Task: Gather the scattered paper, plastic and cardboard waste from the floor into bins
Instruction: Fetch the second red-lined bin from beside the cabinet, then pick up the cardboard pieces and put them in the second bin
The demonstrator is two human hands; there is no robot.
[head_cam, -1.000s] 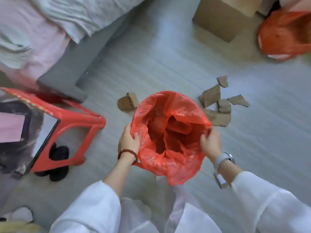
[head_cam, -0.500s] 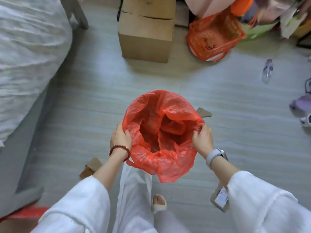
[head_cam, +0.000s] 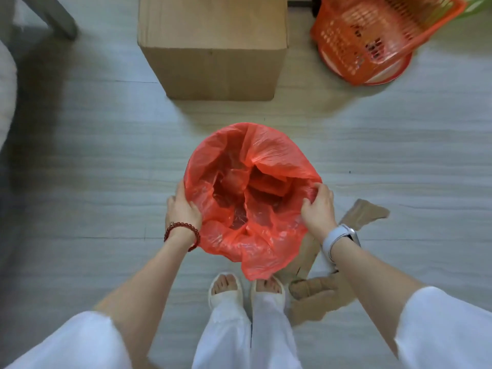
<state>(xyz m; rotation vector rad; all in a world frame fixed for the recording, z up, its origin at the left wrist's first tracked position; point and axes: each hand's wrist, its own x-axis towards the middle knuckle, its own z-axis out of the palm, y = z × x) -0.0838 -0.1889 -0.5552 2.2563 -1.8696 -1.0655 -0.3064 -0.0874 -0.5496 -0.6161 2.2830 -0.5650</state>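
The red plastic bag [head_cam: 253,198] hangs open above the floor, just in front of the person's feet, with the left hand [head_cam: 182,209] pinching its rim on one side and the right hand [head_cam: 318,209] gripping the opposite edge. To do this well, I'd keep both grips firm and the mouth stretched wide, then lower it beside the cardboard scraps [head_cam: 316,296] lying just right of the bag. The cardboard box [head_cam: 213,46] and orange basket [head_cam: 372,41] stand well beyond the bag.

Grey plank floor [head_cam: 93,155] throughout. Grey furniture leg [head_cam: 57,18] at eleven o'clock. Pale bedding edge [head_cam: 6,83] at nine o'clock. White sandals [head_cam: 225,287] at six o'clock, side by side, below white trouser legs [head_cam: 247,331].
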